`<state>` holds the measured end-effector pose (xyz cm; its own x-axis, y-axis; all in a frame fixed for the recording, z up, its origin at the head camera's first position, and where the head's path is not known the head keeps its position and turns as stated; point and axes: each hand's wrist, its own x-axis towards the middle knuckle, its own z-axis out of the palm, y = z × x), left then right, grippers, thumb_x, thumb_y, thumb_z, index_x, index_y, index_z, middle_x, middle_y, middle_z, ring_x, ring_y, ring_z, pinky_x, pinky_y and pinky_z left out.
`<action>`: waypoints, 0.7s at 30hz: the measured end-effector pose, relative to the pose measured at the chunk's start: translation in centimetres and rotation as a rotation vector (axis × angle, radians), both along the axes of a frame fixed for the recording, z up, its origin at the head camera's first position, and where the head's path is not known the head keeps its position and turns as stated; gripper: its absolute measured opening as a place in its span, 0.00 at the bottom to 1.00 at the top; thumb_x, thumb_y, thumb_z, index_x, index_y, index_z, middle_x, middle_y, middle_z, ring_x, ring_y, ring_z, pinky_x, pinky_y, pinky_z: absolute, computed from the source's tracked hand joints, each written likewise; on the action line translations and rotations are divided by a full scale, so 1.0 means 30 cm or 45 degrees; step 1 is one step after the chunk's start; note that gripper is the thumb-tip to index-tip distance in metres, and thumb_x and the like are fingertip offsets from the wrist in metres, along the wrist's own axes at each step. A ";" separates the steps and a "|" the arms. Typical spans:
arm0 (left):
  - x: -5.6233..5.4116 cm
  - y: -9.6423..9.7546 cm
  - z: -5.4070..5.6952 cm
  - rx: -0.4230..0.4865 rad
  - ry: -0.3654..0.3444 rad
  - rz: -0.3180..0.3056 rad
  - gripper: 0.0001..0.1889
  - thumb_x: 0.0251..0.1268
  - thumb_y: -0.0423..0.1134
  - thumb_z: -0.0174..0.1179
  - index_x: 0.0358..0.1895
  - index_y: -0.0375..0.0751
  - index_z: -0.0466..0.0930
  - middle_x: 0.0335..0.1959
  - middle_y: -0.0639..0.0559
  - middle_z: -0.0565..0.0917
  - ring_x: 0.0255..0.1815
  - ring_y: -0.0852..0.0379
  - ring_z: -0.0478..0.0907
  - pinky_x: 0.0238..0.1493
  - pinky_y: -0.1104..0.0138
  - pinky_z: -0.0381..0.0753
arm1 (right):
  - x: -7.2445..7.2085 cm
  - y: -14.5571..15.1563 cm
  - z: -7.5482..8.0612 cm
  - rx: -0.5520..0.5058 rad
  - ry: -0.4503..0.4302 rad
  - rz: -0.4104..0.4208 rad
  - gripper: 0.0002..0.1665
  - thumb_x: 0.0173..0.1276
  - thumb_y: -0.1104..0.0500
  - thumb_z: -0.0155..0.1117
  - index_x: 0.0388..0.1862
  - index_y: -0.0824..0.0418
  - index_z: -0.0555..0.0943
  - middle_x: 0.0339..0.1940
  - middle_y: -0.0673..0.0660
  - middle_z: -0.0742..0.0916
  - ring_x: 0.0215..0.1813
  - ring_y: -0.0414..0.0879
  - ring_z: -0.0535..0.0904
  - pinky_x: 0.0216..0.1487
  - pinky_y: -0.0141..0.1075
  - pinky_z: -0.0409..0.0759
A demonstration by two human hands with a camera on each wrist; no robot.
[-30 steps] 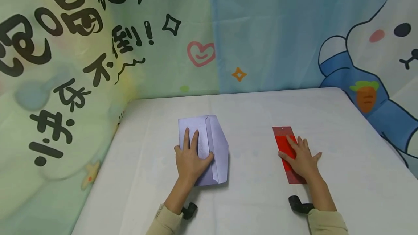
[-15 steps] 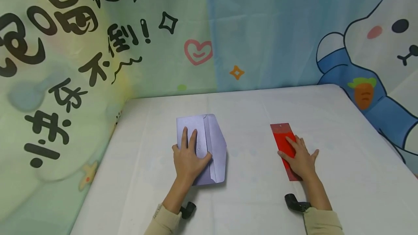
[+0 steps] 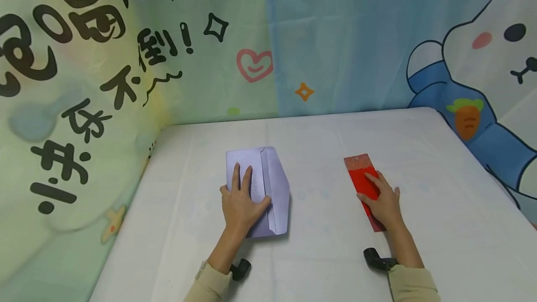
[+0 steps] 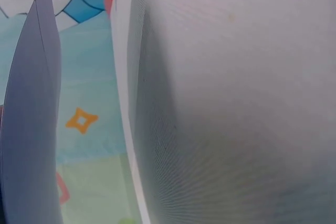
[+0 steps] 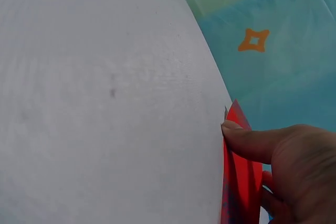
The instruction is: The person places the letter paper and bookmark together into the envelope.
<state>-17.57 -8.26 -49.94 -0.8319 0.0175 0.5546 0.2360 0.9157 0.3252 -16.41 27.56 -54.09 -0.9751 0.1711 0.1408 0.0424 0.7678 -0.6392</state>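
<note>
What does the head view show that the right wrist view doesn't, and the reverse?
Only the head view: the purple envelope, the left hand on it, the printed cartoon animal.
Only the right wrist view: a close side look at the thumb across the red packet.
Both: the right hand, red packet, white table and orange star.

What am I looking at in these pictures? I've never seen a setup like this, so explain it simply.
There is no machine: the left grip and right grip are simply a person's bare hands. The wide picture comes from a camera on the person's head, looking forward and down. The two close ones come from cameras worn on the wrists. On the white surface lies a lilac envelope, with the left grip resting on it, fingers straight. The right grip holds a slim red packet between thumb and fingers; whether the packet touches the surface is hard to tell.
</note>
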 end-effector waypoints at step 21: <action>-0.006 -0.015 -0.003 0.001 -0.041 -0.001 0.42 0.34 0.57 0.61 0.63 0.49 0.70 0.67 0.43 0.64 0.32 0.39 0.66 0.25 0.58 0.69 | 0.015 -0.033 0.136 -0.501 -0.274 -0.273 0.33 0.64 0.54 0.60 0.68 0.48 0.65 0.45 0.64 0.74 0.40 0.52 0.69 0.26 0.29 0.73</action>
<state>-17.76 -8.72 -50.03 -0.8494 0.0179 0.5274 0.2263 0.9152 0.3334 -15.97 26.57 -50.00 -0.9121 0.3705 -0.1754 0.3358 0.4299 -0.8381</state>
